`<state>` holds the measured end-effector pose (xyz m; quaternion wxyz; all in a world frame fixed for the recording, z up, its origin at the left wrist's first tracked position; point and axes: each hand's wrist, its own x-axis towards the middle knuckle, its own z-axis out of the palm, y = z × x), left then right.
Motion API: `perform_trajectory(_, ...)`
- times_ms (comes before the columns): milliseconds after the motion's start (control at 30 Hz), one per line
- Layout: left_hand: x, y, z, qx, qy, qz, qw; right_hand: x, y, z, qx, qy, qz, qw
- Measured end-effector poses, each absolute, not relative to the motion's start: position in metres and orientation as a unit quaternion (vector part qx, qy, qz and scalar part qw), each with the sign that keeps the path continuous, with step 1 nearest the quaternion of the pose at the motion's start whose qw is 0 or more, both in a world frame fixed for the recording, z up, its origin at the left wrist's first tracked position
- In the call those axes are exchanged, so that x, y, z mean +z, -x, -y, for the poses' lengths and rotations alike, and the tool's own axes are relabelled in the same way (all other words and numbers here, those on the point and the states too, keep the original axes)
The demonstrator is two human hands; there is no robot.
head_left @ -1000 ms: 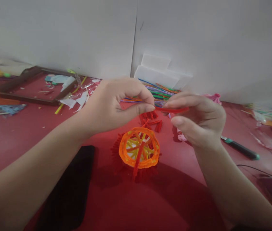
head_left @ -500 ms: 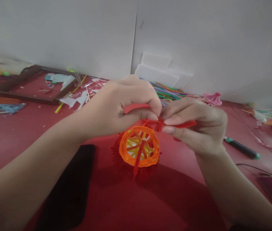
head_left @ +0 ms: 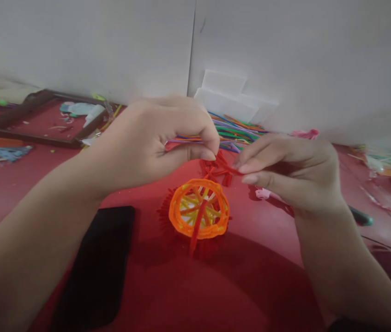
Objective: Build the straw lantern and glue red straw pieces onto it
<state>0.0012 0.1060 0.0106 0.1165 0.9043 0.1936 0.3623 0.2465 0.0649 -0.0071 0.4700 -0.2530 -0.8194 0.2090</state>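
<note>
Since a moment ago your left hand (head_left: pixel 153 145) and right hand (head_left: pixel 292 170) drew apart, both pinching the red pipe cleaner (head_left: pixel 228 169), which could slip if you tug.

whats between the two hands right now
In the head view, a short red pipe cleaner spans the gap, pinched by the left hand and right hand, above the orange ball.

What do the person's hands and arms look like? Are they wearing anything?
Both arms are bare, with no sleeves in view. The left hand and the right hand wear no gloves, and no rings, watch or bracelets show on them. The fingernails are short and look unpainted. There are no marks or tattoos to see. The picture is a little blurry, so tiny details cannot be told.
</note>
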Motion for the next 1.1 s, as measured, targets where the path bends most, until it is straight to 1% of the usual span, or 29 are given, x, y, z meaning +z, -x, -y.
perform_trajectory(67, 0.011, -0.003, -0.103, 0.369, -0.892, -0.222, 0.136, -0.005, -0.249, -0.065, 0.193, 0.262, 0.831, 0.451)
perform_trajectory(167, 0.01, -0.004, -0.1, 0.38, -0.891, -0.219, 0.118, -0.002, -0.251, -0.063, 0.164, 0.28, 0.832, 0.45)
perform_trajectory(267, 0.01, -0.007, -0.098, 0.396, -0.886, -0.218, 0.099, -0.003, -0.248, -0.061, 0.128, 0.298, 0.813, 0.483)
perform_trajectory(333, 0.007, -0.009, -0.095, 0.437, -0.862, -0.236, 0.105, -0.006, -0.246, -0.059, 0.079, 0.294, 0.793, 0.528)
perform_trajectory(400, 0.001, -0.012, -0.09, 0.484, -0.825, -0.261, 0.133, -0.011, -0.247, -0.055, 0.019, 0.284, 0.778, 0.56)
perform_trajectory(433, -0.003, -0.013, -0.086, 0.493, -0.809, -0.276, 0.159, -0.014, -0.248, -0.052, -0.006, 0.278, 0.781, 0.56)
perform_trajectory(500, -0.012, -0.013, -0.079, 0.487, -0.792, -0.299, 0.216, -0.021, -0.252, -0.044, -0.033, 0.27, 0.804, 0.53)
perform_trajectory(567, -0.021, -0.01, -0.071, 0.459, -0.796, -0.304, 0.253, -0.028, -0.256, -0.034, -0.029, 0.266, 0.833, 0.483)
perform_trajectory(633, -0.029, -0.006, -0.066, 0.425, -0.806, -0.311, 0.27, -0.035, -0.259, -0.025, -0.012, 0.276, 0.844, 0.46)
perform_trajectory(833, -0.04, 0.0, -0.067, 0.371, -0.833, -0.252, 0.325, -0.045, -0.254, -0.012, 0.016, 0.291, 0.838, 0.462)
perform_trajectory(967, -0.042, 0.0, -0.07, 0.36, -0.845, -0.203, 0.341, -0.048, -0.249, -0.011, 0.028, 0.286, 0.839, 0.462)
perform_trajectory(1100, -0.041, 0.0, -0.072, 0.351, -0.848, -0.199, 0.344, -0.05, -0.248, -0.014, 0.035, 0.274, 0.839, 0.468)
